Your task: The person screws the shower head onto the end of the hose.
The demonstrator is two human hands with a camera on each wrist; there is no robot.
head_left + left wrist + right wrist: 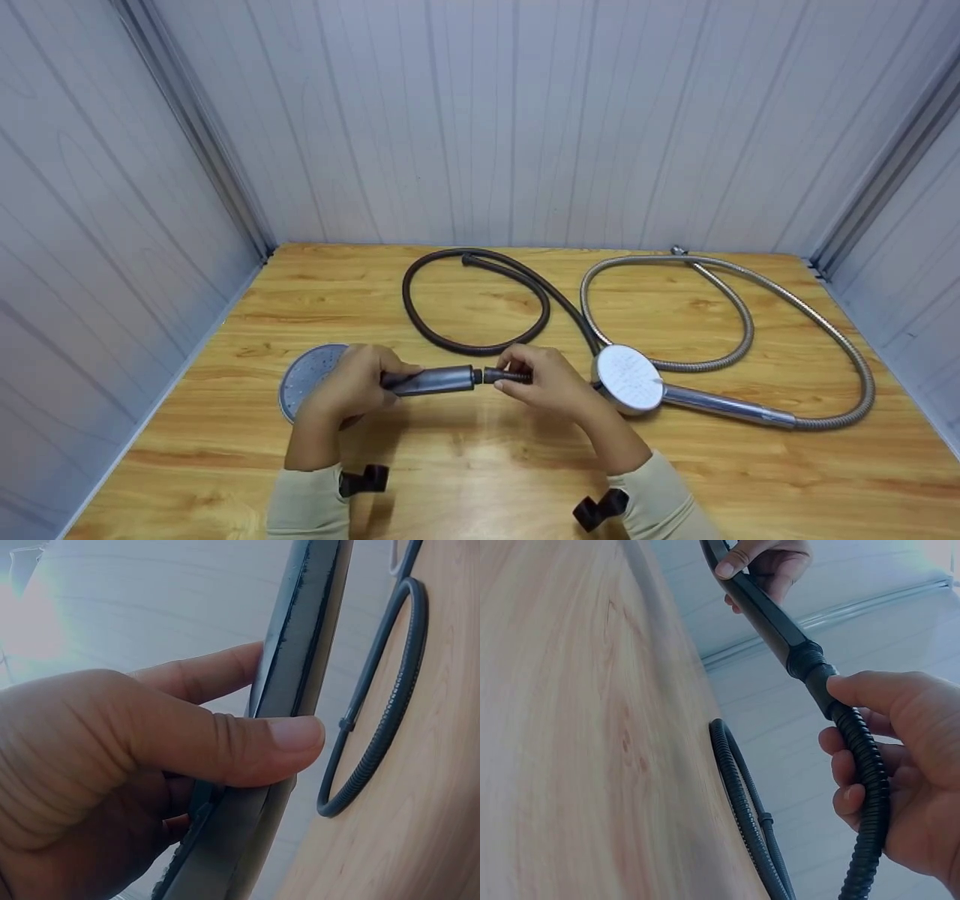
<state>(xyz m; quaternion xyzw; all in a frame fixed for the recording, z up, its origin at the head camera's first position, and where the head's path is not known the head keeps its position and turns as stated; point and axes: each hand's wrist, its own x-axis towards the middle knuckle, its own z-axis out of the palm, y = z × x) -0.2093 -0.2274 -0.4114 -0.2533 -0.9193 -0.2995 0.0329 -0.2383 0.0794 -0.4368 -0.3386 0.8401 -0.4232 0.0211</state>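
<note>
A dark shower head with a grey spray face lies at the left, and my left hand grips its black handle. In the left wrist view, the thumb presses along the handle from one side and a finger shows behind it. My right hand pinches the end fitting of a black ribbed shower hose, with the other fingers curled by the hose. The fitting lines up with the handle's threaded end, right against it in the right wrist view.
The black hose's loop lies behind my hands, its free end inside the loop. At the right lies a chrome shower head with a white face, joined to a silver hose. Pale panel walls enclose the wooden table.
</note>
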